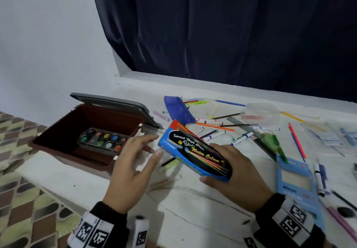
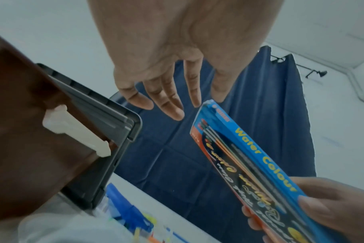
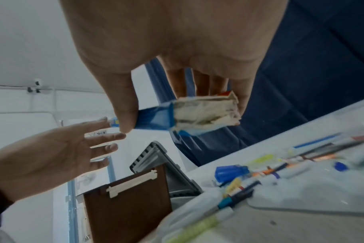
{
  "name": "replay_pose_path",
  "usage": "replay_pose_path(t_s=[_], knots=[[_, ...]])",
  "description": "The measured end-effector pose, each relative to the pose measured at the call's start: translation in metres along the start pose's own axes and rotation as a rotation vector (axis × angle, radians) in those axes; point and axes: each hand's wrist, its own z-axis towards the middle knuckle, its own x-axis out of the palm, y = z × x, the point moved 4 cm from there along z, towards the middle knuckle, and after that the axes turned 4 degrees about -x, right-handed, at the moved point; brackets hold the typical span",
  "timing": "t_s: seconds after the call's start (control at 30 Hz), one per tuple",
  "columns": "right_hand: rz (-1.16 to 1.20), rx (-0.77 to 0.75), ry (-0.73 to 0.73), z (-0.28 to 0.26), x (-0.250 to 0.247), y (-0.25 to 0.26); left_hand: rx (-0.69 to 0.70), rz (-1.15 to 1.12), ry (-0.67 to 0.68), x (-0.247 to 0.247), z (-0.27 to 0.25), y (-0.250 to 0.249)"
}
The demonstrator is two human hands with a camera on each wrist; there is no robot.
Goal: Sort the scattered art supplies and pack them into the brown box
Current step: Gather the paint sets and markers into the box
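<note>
Brown box [image 1: 58, 137] sits open on white table [image 1: 193, 209]; right hand [image 1: 239, 172] grips watercolour pack [image 1: 195, 151], left hand [image 1: 131, 170] slack.

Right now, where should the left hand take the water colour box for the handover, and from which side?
Judging by its pose, take the free far end of the water colour box, coming from the left with thumb and fingers across its flat faces. The right hand grips the near end; the left hand is open beside the far end, next to the brown box.
</note>
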Motion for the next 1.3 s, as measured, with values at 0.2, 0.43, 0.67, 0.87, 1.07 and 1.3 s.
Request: replay_pose_path(t_s=[0.2,0.43,0.67,0.87,1.07,1.3], knots=[[0.027,-0.112,-0.048,0.041,0.037,0.06,0.04,-0.13,-0.173,-0.072,0.035,0.032],[-0.084,-0.134,0.012,0.115,0.116,0.125,0.022,-0.055,-0.03,-0.16,0.085,0.115],[-0.267,-0.084,0.245,0.165,0.18,0.158,0.057,0.217,0.278,-0.21,0.119,0.183],[-0.23,-0.007,0.355,0.176,0.213,0.167,0.156,0.262,0.419,-0.207,0.123,0.199],[-0.291,0.052,0.519,0.185,0.22,0.167,0.107,0.267,0.401,-0.209,0.121,0.201],[-0.545,0.024,0.585,0.183,0.238,0.166,0.079,0.268,0.423,-0.208,0.12,0.204]])
